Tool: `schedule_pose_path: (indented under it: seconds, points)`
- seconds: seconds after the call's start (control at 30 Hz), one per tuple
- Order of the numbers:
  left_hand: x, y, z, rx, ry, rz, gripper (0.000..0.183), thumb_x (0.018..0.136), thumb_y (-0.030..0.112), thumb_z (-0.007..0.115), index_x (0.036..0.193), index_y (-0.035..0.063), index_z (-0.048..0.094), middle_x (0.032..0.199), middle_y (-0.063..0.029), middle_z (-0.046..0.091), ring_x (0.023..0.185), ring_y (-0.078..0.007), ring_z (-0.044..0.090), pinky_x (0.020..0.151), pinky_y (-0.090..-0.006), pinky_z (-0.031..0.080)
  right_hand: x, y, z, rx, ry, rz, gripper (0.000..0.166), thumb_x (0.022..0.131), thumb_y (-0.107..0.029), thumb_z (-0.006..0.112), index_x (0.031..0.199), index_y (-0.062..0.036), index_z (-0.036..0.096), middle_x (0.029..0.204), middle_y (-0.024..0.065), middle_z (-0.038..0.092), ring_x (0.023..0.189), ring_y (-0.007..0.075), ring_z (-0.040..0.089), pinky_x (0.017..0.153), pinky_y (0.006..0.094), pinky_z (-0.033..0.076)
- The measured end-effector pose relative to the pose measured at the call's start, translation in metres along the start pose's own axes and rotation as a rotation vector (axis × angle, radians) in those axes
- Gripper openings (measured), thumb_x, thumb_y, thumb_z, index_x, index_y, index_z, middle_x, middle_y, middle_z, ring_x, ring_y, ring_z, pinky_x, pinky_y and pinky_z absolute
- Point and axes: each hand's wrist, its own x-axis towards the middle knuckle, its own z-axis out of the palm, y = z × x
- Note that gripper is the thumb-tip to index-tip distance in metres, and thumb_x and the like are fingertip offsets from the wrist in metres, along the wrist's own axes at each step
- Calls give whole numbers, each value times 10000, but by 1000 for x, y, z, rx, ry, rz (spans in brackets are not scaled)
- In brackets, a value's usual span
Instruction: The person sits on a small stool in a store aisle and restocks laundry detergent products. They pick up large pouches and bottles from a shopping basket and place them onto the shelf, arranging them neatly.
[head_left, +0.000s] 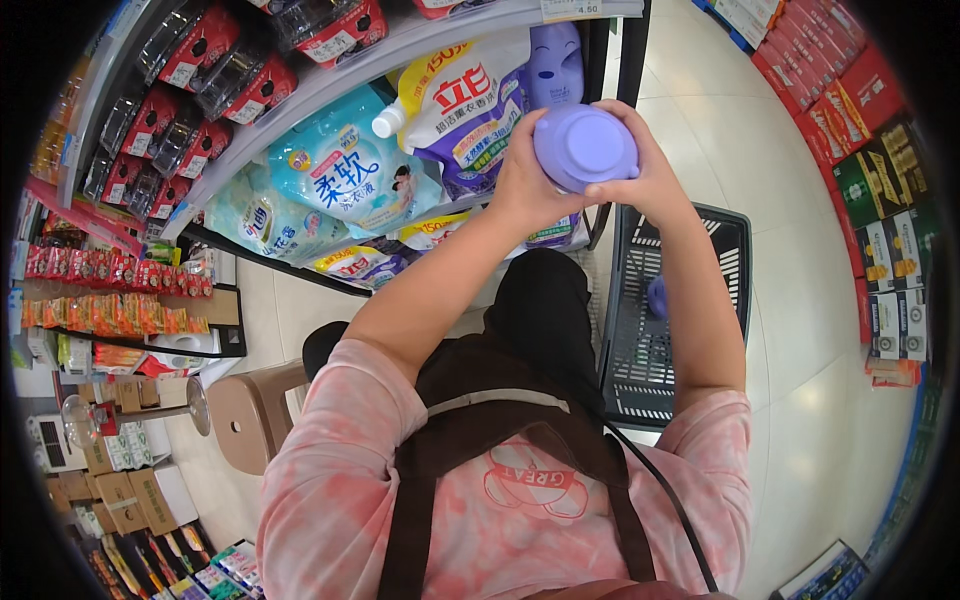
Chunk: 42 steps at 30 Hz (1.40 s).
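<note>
A rounded lilac plastic bottle (589, 146) is held between both my hands, its circular end facing up at me. My left hand (523, 184) wraps its left side. My right hand (646, 169) grips the right side, with the thumb along the near edge. Just beyond, a similar lilac bottle (556, 64) stands on the shelf at its right end. To the left of my hands, a white and purple laundry detergent pouch (469, 97) with a white cap leans beside a turquoise laundry liquid pouch (352, 165). The held bottle's lower part is hidden.
A dark grey slotted shopping basket (634, 360) sits below my right forearm with a purple item (658, 297) inside. Red-labelled tubs (247, 86) fill the shelf above the pouches. A brown plastic stool (251, 412) is at left; stacked boxed goods (885, 187) line the right.
</note>
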Motion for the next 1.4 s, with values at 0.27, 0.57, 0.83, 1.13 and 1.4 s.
schedule_pose_path:
  seconds: [0.27, 0.57, 0.83, 1.13, 1.4]
  points:
    - [8, -31, 13, 57, 108, -97, 1050, 450, 304, 854, 1232, -9, 227, 1159, -200, 439, 1074, -313, 485, 884, -373, 415, 29, 15, 1, -23, -75, 51, 929, 443, -282, 856, 1219, -56, 399, 1143, 89, 481, 1099, 207, 452, 935, 315, 354]
    - [30, -22, 9, 28, 85, -191, 999, 504, 236, 839, 1239, -46, 224, 1169, -223, 441, 1062, -325, 496, 879, -385, 419, 49, 47, 7, -73, 158, 22, 864, 553, -334, 809, 1246, -25, 394, 1154, 161, 491, 1074, 248, 485, 906, 337, 390]
    - [23, -48, 17, 8, -10, -211, 975, 673, 234, 722, 1332, -72, 72, 1295, -334, 273, 1201, -422, 339, 968, -401, 334, 47, 77, 20, -404, 431, -134, 725, 730, -216, 672, 1286, 59, 296, 1204, 261, 437, 1114, 340, 458, 925, 370, 378]
    - [7, -54, 24, 290, -224, -117, 907, 681, 127, 664, 1361, -24, 83, 1361, -365, 44, 1291, -426, 129, 1016, -380, 266, 25, 88, 36, -308, 357, 213, 828, 746, -267, 594, 1315, 123, 135, 1307, 337, 280, 1239, 382, 316, 996, 352, 294]
    - [16, -37, 16, 114, -200, -198, 813, 690, 164, 668, 1334, -37, 213, 1381, -322, 89, 1268, -388, 246, 1001, -359, 296, 30, 68, 31, -558, 424, -68, 729, 751, -257, 596, 1293, 82, 245, 1260, 308, 358, 1174, 393, 388, 972, 381, 323]
